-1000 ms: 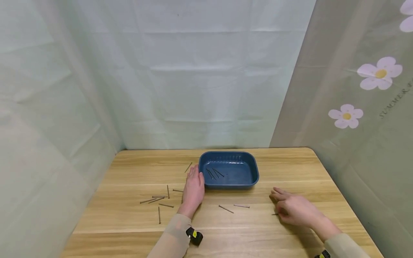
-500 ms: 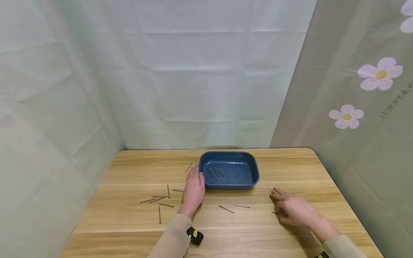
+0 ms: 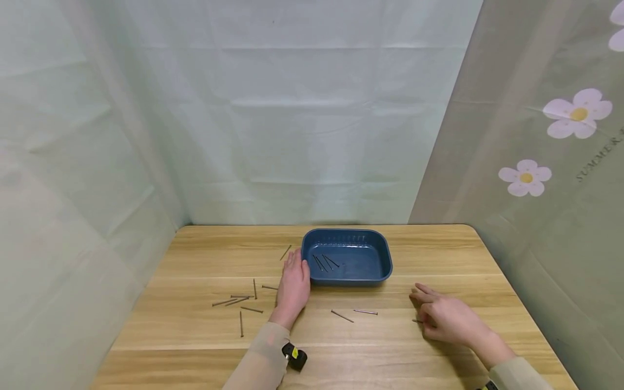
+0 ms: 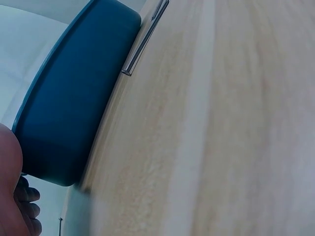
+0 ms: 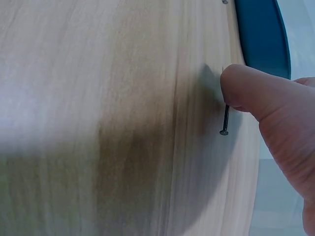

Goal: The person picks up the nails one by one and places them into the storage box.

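Item 1, nail (image 5: 226, 118): it lies flat on the counter (image 3: 390, 346) under your right hand (image 3: 446, 319), well to the right of the blue tray (image 3: 385, 254). In the right wrist view its long axis runs straight away from the camera toward the tray, head at the near end. Your thumb tip presses on its far part and hides the point. In the head view only a short dark stub (image 3: 416, 320) shows at the left edge of that hand.

Item 2, right hand: fingers curled low over the nail, thumb bearing on it. Whether a fingertip closes against the thumb is hidden, so you cannot tell from these views if it is truly pinched.

Item 3, left hand (image 3: 294, 284): flat and relaxed on the counter, fingers straight, fingertips touching the tray's left wall. It holds nothing.

Item 4, tray: long axis left to right, with three or four nails (image 3: 324, 262) inside, lying slantwise.

Item 5, loose nails: two (image 3: 354, 313) between your hands, end to end in a shallow line; a cluster (image 3: 241, 300) left of the left hand at mixed angles; one (image 3: 285, 252) slanting just beyond your left fingertips.

Left wrist view: blurred, showing the tray wall and one nail (image 4: 142, 42) beside it.
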Available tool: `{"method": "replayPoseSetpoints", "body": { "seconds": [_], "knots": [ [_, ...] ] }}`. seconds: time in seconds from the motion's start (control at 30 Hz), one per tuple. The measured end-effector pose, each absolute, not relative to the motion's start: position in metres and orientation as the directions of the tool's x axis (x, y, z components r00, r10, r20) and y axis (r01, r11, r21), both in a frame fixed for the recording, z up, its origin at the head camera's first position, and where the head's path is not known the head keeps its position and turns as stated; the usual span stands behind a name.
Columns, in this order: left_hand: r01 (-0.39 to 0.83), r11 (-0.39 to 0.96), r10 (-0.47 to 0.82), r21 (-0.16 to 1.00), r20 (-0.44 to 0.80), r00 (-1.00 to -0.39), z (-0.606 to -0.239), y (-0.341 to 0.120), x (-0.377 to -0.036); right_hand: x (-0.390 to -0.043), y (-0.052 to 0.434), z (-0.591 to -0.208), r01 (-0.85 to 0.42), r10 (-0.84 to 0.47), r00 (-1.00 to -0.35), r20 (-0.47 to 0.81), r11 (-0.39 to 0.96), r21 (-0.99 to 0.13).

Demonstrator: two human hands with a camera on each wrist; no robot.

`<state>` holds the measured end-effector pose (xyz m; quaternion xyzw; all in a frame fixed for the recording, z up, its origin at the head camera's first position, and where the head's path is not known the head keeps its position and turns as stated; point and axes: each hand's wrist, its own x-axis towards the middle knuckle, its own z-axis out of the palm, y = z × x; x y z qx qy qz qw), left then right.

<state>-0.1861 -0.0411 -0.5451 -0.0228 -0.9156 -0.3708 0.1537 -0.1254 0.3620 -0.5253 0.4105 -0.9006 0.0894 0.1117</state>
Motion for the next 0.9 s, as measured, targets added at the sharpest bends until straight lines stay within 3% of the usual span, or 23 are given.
{"method": "replayPoseSetpoints", "body": {
  "seconds": [0.13, 0.43, 0.9],
  "knots": [
    [0.154, 0.723, -0.070, 0.673, 0.293, -0.954, -0.544, -0.041, -0.185, -0.125, 0.362, -0.522, -0.737, -0.690, -0.660, 0.297, 0.672, -0.073],
    [0.139, 0.721, -0.077, 0.679, 0.277, -0.958, -0.544, -0.040, -0.185, -0.127, 0.355, -0.508, -0.598, -0.540, -0.787, 0.297, 0.786, -0.155],
    [0.142, 0.733, -0.074, 0.665, 0.285, -0.956, -0.544, -0.039, -0.184, -0.137, 0.330, -0.493, -0.508, -0.409, -0.837, 0.363, 0.827, -0.242]
  ]
}}
